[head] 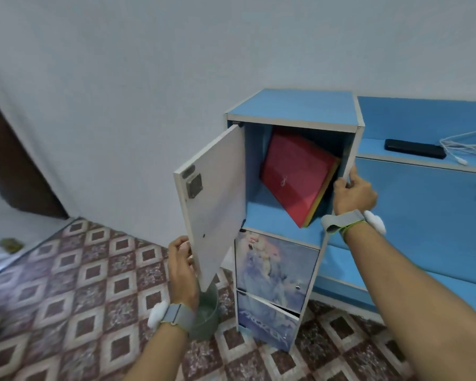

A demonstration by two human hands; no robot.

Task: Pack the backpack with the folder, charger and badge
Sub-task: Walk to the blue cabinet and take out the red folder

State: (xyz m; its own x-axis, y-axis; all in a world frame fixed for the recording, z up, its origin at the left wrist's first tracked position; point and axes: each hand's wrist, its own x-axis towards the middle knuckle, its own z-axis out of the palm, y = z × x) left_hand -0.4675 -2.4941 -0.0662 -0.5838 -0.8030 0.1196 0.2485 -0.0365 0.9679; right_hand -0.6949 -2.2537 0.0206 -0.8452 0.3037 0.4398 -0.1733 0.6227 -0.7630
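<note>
- Cabinet: blue, tall and narrow. We find the top compartment open and the two picture-printed doors below it closed.
- Cabinet door: white inner face, swung out to the left.
- Left hand: its grip is closed on the lower corner of the cabinet door.
- Right hand: its grip is wrapped round the front edge of the cabinet's right side panel, just beside the folder.
- Folder: red, with a yellow-green edge showing behind it. It leans tilted inside the top compartment, and neither hand touches it.
- Counter: blue, to the right of the cabinet. It carries a black slab and a white cable, which we judge may be the charger, though we cannot confirm it.
- Badge and backpack: we see neither.
- Progress, in our judgement: early, and nothing shows as packed. The folder has been found but not lifted. Taking it out, collecting the charger and badge, and loading the backpack are all left to do.
</note>
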